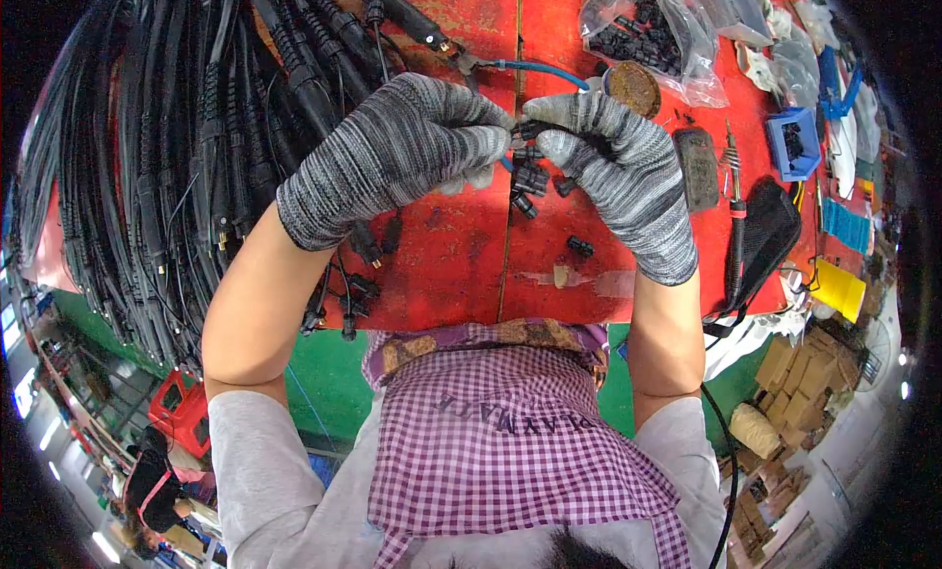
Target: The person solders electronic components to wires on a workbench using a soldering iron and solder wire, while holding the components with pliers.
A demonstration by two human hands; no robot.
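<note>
Both my hands wear grey-and-black striped knit gloves and meet above the red worktable (432,275). My left hand (402,142) is closed in a pinch, and whatever sits between its fingertips is too small to make out. Facing it, my right hand (623,167) pinches a small black connector piece (530,129) between thumb and fingers. Just below the fingertips lie several loose black connectors (531,180); another black connector (581,246) rests nearer me. Pliers (538,69) with blue handles lie beyond my hands, their jaws near a thick black cable end (412,20).
A large bundle of black cables (157,147) covers the table's left side. At the right are a clear bag of black connectors (643,34), a round brown tin (633,88), a soldering iron (738,235), a black pouch (770,231) and a blue bin (793,145). Another person (152,486) is at lower left.
</note>
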